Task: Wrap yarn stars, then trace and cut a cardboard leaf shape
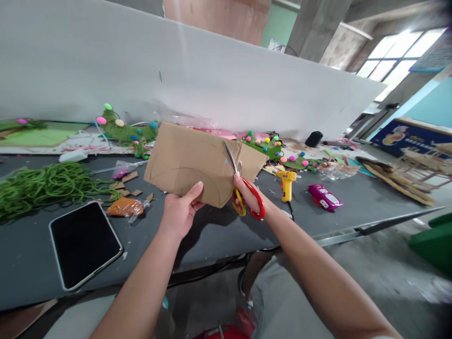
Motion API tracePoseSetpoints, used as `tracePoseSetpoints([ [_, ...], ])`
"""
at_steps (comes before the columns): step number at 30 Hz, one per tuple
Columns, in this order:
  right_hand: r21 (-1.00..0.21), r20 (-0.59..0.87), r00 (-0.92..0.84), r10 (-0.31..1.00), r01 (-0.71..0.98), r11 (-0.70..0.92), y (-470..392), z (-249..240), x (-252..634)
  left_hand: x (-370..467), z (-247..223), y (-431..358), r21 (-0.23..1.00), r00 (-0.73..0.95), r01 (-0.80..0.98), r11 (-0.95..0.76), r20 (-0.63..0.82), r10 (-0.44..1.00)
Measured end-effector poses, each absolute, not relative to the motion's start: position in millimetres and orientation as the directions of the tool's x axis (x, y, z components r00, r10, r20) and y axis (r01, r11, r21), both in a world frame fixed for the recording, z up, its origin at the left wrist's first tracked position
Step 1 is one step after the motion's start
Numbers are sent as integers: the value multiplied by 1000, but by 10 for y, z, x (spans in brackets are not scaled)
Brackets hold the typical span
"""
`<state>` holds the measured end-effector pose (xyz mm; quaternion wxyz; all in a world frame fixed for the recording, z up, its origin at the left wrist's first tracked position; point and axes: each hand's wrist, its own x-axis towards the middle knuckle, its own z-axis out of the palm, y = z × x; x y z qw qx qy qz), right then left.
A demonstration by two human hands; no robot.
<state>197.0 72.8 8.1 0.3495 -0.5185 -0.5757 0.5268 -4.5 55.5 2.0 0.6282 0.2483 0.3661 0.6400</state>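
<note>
The big dark grey surface (314, 221) has a heap of green yarn (49, 188) on its left, and over its middle the left hand (181, 212) pinches the bottom edge of a brown cardboard sheet (183, 155) with curved lines drawn on it. A tablet (86, 245) with a black screen lies in front of the yarn, and the right hand (248, 195) grips red and yellow scissors (254, 190), with one blade across the cardboard. On the right sit a yellow glue gun (286, 184) and a smaller purple packet (325, 197)
</note>
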Motion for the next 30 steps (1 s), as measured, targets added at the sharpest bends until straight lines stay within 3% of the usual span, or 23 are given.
tracePoseSetpoints([
  [15,-907,61,18,998,419,48,678,98,1813,-47,26,554,780,-87,-624,54,-138,987],
  [30,-977,-148,-194,970,181,-113,685,46,1879,-41,37,553,768,-87,-636,73,-165,982],
])
